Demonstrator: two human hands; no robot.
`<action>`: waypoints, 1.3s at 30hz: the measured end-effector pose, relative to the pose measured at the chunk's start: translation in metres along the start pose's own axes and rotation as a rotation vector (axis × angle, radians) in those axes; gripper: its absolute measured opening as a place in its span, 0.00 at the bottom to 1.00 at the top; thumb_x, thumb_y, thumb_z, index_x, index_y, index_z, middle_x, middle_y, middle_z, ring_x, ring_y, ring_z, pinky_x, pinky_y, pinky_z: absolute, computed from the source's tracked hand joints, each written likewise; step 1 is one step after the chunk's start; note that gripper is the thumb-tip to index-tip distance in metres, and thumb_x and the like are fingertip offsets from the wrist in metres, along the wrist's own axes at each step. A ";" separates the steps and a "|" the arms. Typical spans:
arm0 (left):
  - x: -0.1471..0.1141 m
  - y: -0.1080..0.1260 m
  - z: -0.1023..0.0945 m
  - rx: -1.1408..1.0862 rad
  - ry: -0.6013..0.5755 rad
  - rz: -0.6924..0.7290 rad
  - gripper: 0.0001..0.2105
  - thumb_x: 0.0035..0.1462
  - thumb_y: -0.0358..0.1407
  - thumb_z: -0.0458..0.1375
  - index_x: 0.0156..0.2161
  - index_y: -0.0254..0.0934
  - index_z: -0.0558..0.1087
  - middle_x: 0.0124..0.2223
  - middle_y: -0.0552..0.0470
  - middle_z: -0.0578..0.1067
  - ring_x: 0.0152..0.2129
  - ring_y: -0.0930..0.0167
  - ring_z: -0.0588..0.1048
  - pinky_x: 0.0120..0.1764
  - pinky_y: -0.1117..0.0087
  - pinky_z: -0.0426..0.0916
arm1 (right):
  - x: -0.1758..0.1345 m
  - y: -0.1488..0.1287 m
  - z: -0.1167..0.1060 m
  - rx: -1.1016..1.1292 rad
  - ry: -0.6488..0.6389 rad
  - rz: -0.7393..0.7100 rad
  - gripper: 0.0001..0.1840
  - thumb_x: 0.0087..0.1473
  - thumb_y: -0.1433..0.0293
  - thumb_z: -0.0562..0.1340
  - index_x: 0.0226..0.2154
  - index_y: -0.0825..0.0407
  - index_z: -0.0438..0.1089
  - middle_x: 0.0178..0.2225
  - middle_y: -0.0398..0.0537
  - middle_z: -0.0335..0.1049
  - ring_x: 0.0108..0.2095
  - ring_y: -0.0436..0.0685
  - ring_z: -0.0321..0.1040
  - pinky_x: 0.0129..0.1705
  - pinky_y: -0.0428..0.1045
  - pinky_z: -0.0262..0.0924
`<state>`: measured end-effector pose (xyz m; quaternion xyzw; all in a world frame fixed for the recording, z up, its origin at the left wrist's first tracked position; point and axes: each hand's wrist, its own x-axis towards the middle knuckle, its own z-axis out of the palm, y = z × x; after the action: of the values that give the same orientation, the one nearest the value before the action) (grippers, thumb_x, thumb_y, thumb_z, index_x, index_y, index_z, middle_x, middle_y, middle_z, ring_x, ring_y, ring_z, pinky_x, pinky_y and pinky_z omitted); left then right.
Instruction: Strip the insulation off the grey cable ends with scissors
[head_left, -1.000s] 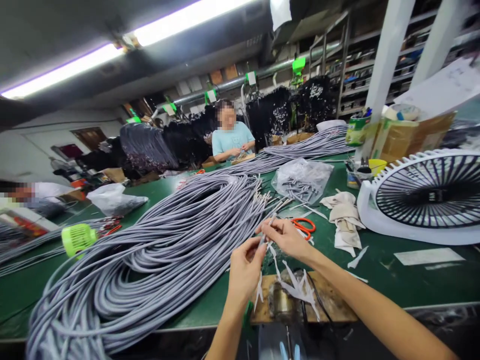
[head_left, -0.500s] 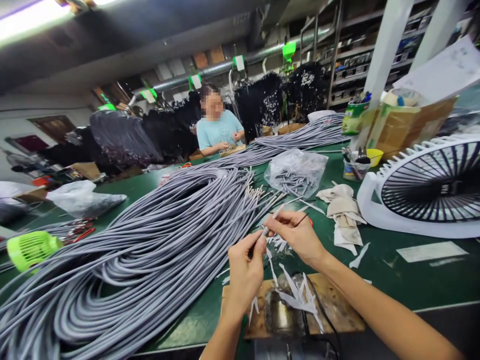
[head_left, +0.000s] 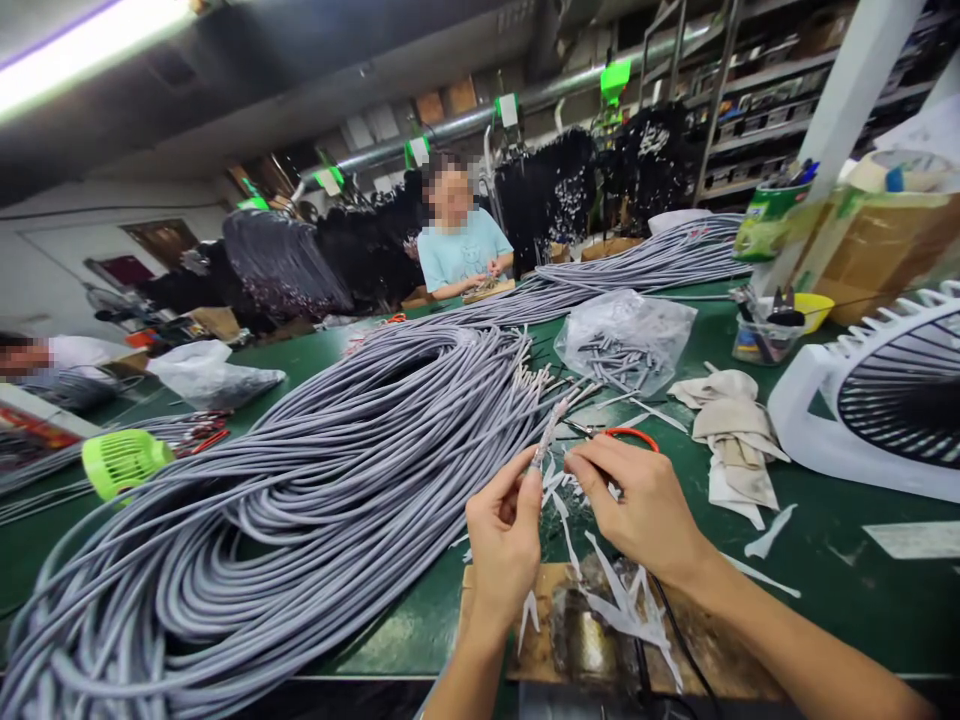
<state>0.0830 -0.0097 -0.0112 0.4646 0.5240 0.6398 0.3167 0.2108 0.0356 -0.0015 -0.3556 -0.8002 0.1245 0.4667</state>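
My left hand pinches the end of a grey cable between thumb and fingertips. Pale, frayed-looking material sticks up from that end. My right hand is just right of the cable end, apart from it, its thumb and fingers drawn together; whatever they may hold is too small to tell. Orange-handled scissors show just behind the right hand, partly covered by it. White strips lie below the hands, on and around a metal device on a wooden board.
A big coil of grey cables fills the left side of the green table. Beyond the hands lies a plastic bag of short pieces. Cloth and a white fan stand right. A co-worker sits opposite.
My right hand has drawn away from the cable end to the right, uncovering the pale material. More of the scissors shows behind it. The view has shifted slightly left.
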 end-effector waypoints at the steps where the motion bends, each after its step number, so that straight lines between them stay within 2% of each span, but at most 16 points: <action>1: 0.000 -0.001 0.000 0.045 0.013 0.038 0.14 0.52 0.37 0.57 0.43 0.33 0.73 0.28 0.50 0.73 0.20 0.78 0.67 0.22 0.78 0.63 | -0.001 -0.001 0.001 -0.029 0.018 -0.027 0.12 0.56 0.69 0.53 0.26 0.54 0.68 0.25 0.45 0.68 0.27 0.50 0.64 0.33 0.46 0.54; 6: -0.003 -0.002 0.000 0.178 0.032 0.155 0.13 0.52 0.35 0.56 0.42 0.34 0.74 0.34 0.47 0.77 0.28 0.70 0.74 0.32 0.73 0.70 | -0.004 0.000 0.002 -0.103 0.087 -0.088 0.10 0.53 0.69 0.56 0.25 0.54 0.69 0.24 0.45 0.69 0.26 0.50 0.65 0.33 0.45 0.55; 15: -0.003 0.001 0.000 0.217 0.000 0.207 0.11 0.53 0.32 0.55 0.42 0.33 0.74 0.39 0.46 0.77 0.36 0.68 0.75 0.40 0.71 0.70 | -0.004 -0.003 0.002 -0.047 0.080 -0.086 0.12 0.53 0.69 0.56 0.23 0.54 0.70 0.21 0.45 0.67 0.23 0.49 0.62 0.32 0.45 0.55; 20: -0.004 0.002 0.001 0.166 -0.036 0.176 0.11 0.54 0.32 0.54 0.42 0.33 0.74 0.37 0.47 0.77 0.32 0.71 0.75 0.35 0.75 0.70 | -0.004 -0.002 0.004 0.023 0.054 -0.080 0.11 0.53 0.70 0.57 0.22 0.55 0.69 0.18 0.43 0.65 0.20 0.47 0.58 0.27 0.45 0.53; 25: -0.004 0.003 0.000 0.150 -0.029 0.125 0.11 0.53 0.35 0.55 0.39 0.31 0.74 0.30 0.48 0.77 0.23 0.72 0.73 0.26 0.76 0.68 | -0.006 -0.001 0.006 0.024 0.095 -0.127 0.10 0.52 0.71 0.57 0.23 0.55 0.70 0.20 0.44 0.67 0.21 0.47 0.59 0.27 0.45 0.52; 30: -0.006 0.002 -0.003 0.379 0.010 0.299 0.09 0.53 0.33 0.55 0.36 0.33 0.75 0.28 0.48 0.75 0.23 0.72 0.72 0.28 0.74 0.66 | -0.004 -0.005 0.007 -0.010 0.067 -0.070 0.12 0.53 0.69 0.56 0.22 0.54 0.69 0.18 0.43 0.64 0.20 0.47 0.58 0.26 0.45 0.51; 33: -0.006 0.003 -0.004 0.508 0.014 0.359 0.09 0.53 0.33 0.54 0.37 0.34 0.76 0.23 0.51 0.73 0.18 0.74 0.68 0.23 0.74 0.63 | -0.006 -0.005 0.008 -0.013 0.085 -0.076 0.12 0.53 0.70 0.56 0.22 0.54 0.68 0.18 0.43 0.64 0.20 0.47 0.59 0.26 0.45 0.51; 36: -0.003 0.004 -0.004 0.473 -0.041 0.294 0.10 0.54 0.34 0.53 0.35 0.33 0.76 0.21 0.52 0.71 0.16 0.74 0.67 0.21 0.75 0.61 | -0.010 -0.005 0.010 -0.068 0.150 -0.147 0.11 0.52 0.71 0.57 0.22 0.54 0.69 0.18 0.44 0.65 0.20 0.48 0.60 0.26 0.45 0.52; 39: -0.002 0.004 -0.004 0.340 -0.091 0.224 0.11 0.55 0.34 0.52 0.36 0.33 0.76 0.25 0.50 0.75 0.21 0.72 0.71 0.25 0.74 0.65 | -0.011 -0.004 0.010 -0.148 0.200 -0.241 0.09 0.50 0.72 0.58 0.22 0.54 0.71 0.17 0.44 0.65 0.21 0.48 0.61 0.26 0.45 0.53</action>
<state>0.0804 -0.0137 -0.0077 0.5953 0.5546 0.5516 0.1839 0.2038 0.0268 -0.0118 -0.3011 -0.7934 -0.0277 0.5283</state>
